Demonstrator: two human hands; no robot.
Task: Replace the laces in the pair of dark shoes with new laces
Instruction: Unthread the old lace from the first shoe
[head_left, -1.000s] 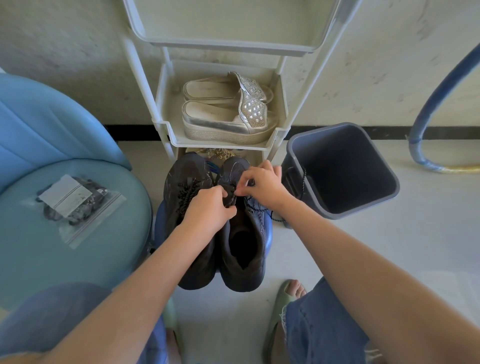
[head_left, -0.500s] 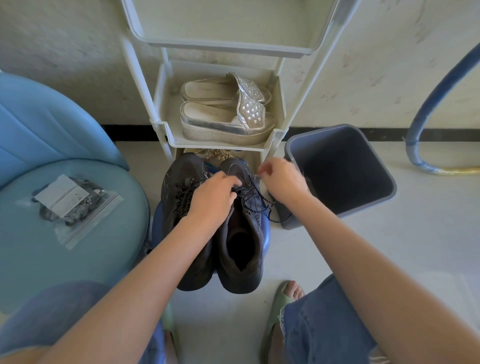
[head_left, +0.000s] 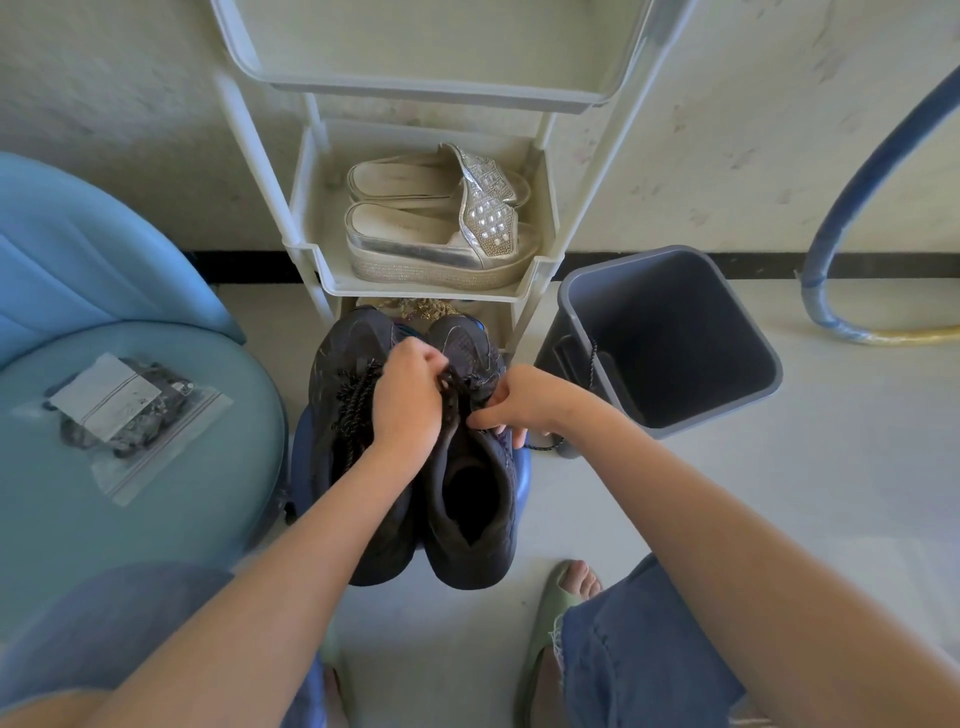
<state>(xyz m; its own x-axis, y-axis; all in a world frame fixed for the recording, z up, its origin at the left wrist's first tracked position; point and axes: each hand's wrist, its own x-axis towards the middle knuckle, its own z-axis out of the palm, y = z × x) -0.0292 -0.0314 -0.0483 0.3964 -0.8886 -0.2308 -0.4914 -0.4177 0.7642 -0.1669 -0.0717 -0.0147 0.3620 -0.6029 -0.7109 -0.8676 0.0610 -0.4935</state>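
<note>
- The blue seat (head_left: 156, 509) at the left serves as a side surface and keeps the spare parts within the left arm's reach.
- The white rack (head_left: 540, 270) stands against the wall. A pair of silver sandals (head_left: 441, 228) sits on its middle shelf, apart from the work.
- The grey bin (head_left: 748, 384) stands open just right of the shoes, probably so pulled laces can be dropped in. A dark cord (head_left: 592, 364) hangs over its near wall.
- The pair of dark shoes is side by side on a low blue stool (head_left: 522, 467), toes towards the rack, which raises them to a handy height.
- The left-hand shoe (head_left: 337, 384) is laced and untouched.
- The right-hand shoe (head_left: 467, 509) is the one being unlaced.
- The clear bag (head_left: 130, 415) of new laces lies sealed on the seat. Its white label's writing is too small to read, and no brand shows on the shoes.
- The left hand (head_left: 410, 405) has its fingers curled onto the right-hand shoe's lacing, seemingly to steady it.
- The right hand (head_left: 524, 400) has its fingers pinched together on the old lace (head_left: 545, 446), whose loose end dangles below the hand.
</note>
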